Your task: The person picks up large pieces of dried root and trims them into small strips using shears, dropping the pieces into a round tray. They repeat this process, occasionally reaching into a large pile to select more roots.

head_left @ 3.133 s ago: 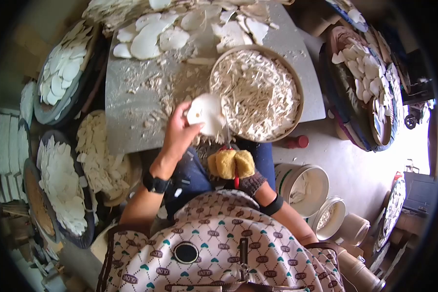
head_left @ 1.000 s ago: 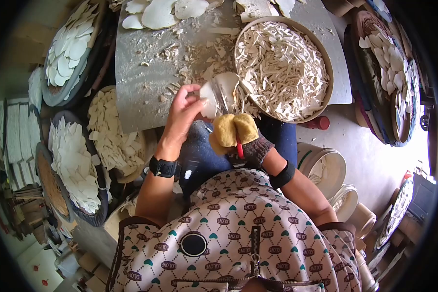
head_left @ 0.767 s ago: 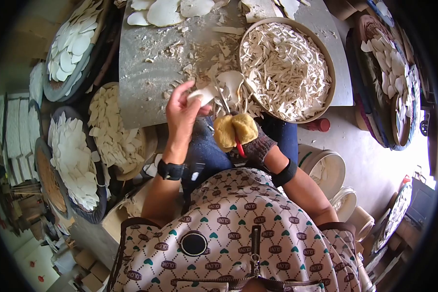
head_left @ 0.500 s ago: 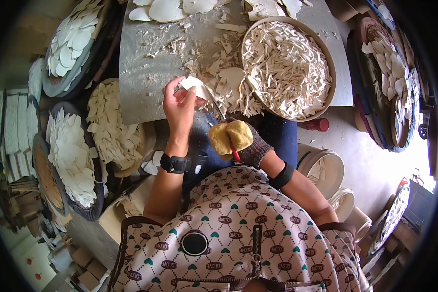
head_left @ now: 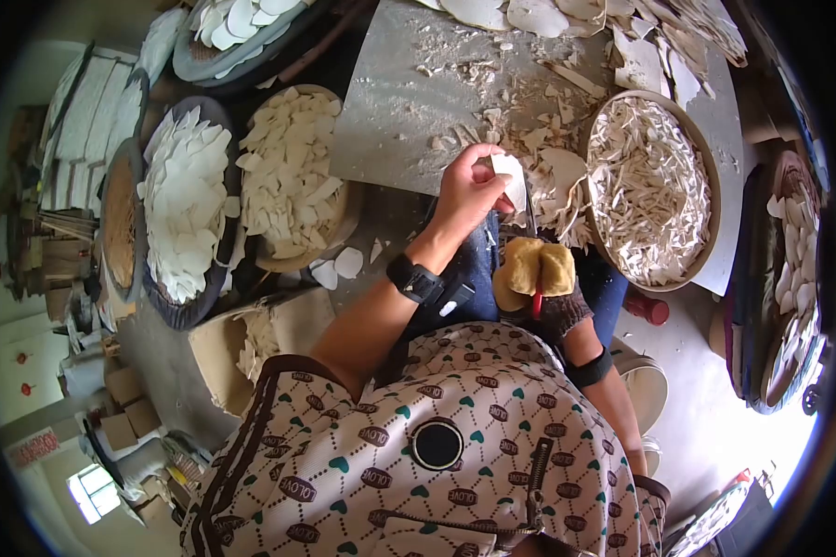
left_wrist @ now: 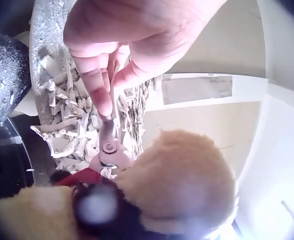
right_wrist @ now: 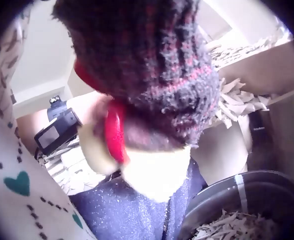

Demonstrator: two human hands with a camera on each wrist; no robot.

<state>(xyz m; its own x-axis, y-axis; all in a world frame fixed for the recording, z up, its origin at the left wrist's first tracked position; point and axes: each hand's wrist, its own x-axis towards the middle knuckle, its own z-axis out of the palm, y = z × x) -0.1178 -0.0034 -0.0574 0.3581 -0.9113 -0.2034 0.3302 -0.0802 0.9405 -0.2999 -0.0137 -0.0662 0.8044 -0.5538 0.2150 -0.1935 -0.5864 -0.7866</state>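
My left hand (head_left: 474, 190) pinches a flat white chip (head_left: 509, 178) between thumb and fingers, above the front edge of the table. Just right of it, my right hand (head_left: 565, 313), in a dark knitted glove, grips red-handled shears (left_wrist: 109, 146). Fluffy yellow padding (head_left: 535, 267) covers much of that hand and the handles. In the left wrist view the blades run up to my left fingertips, and the chip is mostly hidden there. A larger white piece (head_left: 564, 174) lies beyond the blades, against the round tray (head_left: 715, 200) of cut strips.
Flat white pieces (head_left: 537, 16) and crumbs lie across the metal table (head_left: 381, 121). Left of my legs stand a basket (head_left: 351, 218) of chips and a cardboard box (head_left: 297, 325). A red-capped container (head_left: 647, 308) and a bucket (head_left: 646, 385) stand at right.
A larger rounded piece was in my left hand earlier; a smaller chip is there now, and a piece lies by the tray. The head view has swung, shifting everything rightward.
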